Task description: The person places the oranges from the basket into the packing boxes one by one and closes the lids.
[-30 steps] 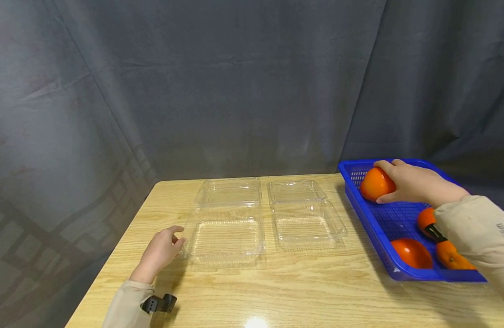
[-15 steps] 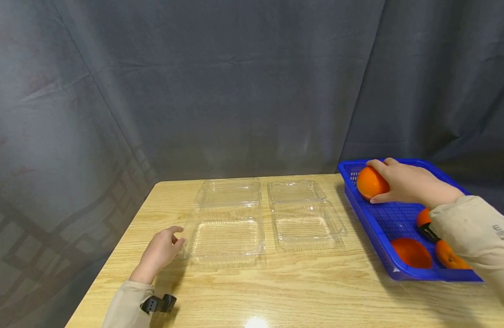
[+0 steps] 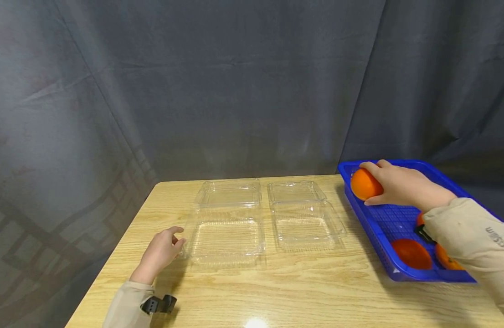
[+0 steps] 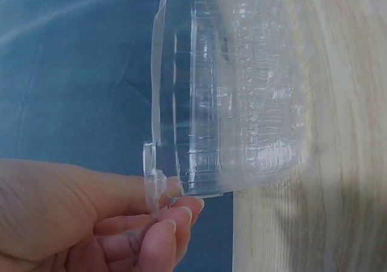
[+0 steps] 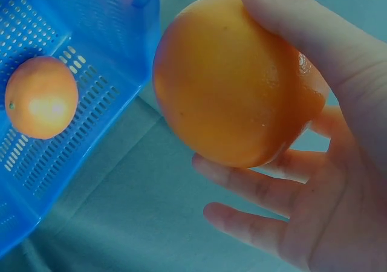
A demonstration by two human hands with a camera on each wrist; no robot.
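In the head view, my right hand [image 3: 408,184] grips an orange [image 3: 363,184] over the left part of the blue basket [image 3: 377,239]. Thumb and fingers wrap round the fruit in the right wrist view, where the orange [image 5: 230,78] appears large and partly covered by the hand. At the left, my left hand [image 3: 155,255] holds the side edge of the larger clear plastic clamshell container [image 3: 227,243], which lies unfolded on the table. Up close in the left wrist view, thumb and fingers pinch the rim of that container [image 4: 205,103].
A smaller clear clamshell [image 3: 303,228] lies unfolded between the larger one and the basket. Inside the basket sit a shiny red-orange fruit [image 3: 412,253] and other orange fruits, partly hidden by the right sleeve [image 3: 467,232]. A dark curtain [image 3: 252,91] hangs behind the wooden table [image 3: 268,291].
My right hand has moved slightly left with the orange, toward the basket's left rim. The left hand and both containers have stayed put.
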